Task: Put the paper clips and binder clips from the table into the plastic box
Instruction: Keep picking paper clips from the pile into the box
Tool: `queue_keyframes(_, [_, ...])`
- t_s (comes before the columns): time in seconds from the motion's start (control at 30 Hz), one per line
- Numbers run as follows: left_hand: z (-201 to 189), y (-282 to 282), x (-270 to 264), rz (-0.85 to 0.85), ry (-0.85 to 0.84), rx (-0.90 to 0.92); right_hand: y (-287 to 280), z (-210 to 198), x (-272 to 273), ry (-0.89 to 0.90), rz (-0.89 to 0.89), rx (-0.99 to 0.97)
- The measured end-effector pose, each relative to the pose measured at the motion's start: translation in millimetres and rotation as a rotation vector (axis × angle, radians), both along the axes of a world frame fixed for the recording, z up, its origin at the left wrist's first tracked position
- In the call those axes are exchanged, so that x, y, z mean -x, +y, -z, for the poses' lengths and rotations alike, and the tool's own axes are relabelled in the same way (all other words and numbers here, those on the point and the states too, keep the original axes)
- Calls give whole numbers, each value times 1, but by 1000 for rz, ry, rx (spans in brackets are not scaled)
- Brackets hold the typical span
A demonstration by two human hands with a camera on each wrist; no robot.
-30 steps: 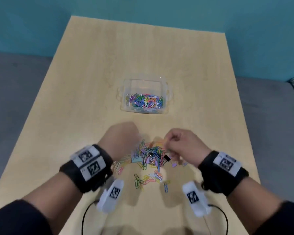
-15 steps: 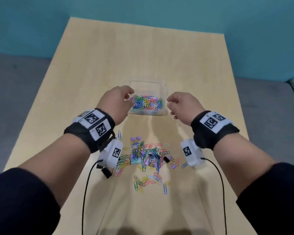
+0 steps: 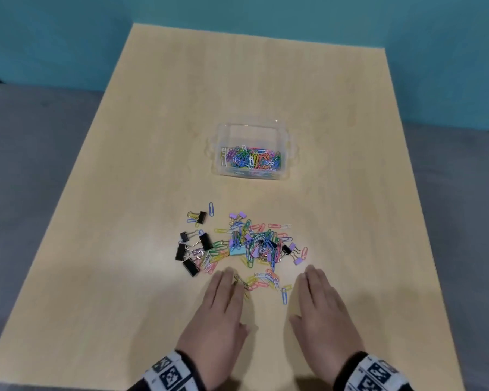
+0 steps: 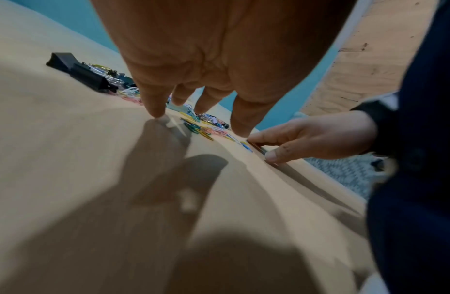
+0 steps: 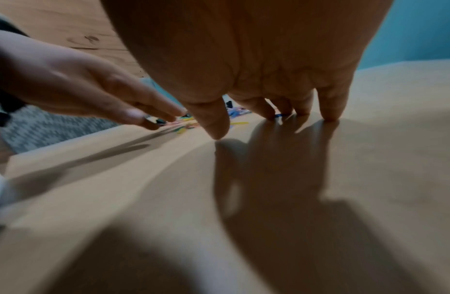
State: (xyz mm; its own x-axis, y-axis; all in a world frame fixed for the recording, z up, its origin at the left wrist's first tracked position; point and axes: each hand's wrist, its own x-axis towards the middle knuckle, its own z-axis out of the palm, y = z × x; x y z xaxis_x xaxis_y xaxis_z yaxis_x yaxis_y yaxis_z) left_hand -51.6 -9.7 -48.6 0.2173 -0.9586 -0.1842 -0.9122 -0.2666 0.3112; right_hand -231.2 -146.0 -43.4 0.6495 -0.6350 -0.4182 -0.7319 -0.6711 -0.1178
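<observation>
Overhead, from the head view, both hands lie flat on the table with fingers straight and together, holding nothing. The left hand has its fingertips at the near left edge of the loose clips; the right hand has its fingertips just right of them. Between and beyond the hands lies a heap of coloured paper clips, with black binder clips at its left side and a few small purple ones among the heap. The box stands farther back, well apart from the heap, with many paper clips already in it.

From the left wrist, the left hand's fingertips touch the table, the binder clips lie to the left, and the right hand rests at the right.

From the right wrist, the right hand's fingertips press the table, one beside a blue paper clip, and the left hand reaches in flat from the left.
</observation>
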Motion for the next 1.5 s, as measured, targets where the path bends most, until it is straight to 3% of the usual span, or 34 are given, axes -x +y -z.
queue_keyframes(0.13, [-1, -21, -10, -116, -52, -26, 27, -5, -24, -23, -59, -42])
queue_keyframes(0.23, [4, -33, -20, -137, -66, -51, 35, -13, -36, -140, -122, -54])
queue_keyframes(0.43, [6, -42, -38, -150, -98, -101, 27, -24, -52, -121, 34, -58])
queue_keyframes(0.6, [5, -34, -35, -38, -83, -2, 27, -15, -63, -194, -44, -121])
queue_keyframes(0.77, [-4, -23, -35, -235, 30, 29, 19, -13, -48, -213, 132, -195])
queue_keyframes(1.03, [3, -44, -25, -210, 71, -23, 21, -2, -85, -270, 41, -159])
queue_keyframes(1.3, [5, -54, -27, -135, 69, -82, 0, -2, -91, -217, -87, -176])
queue_keyframes(1.5, [4, -51, -40, -122, 119, -139, -11, -2, -84, -207, -54, -163])
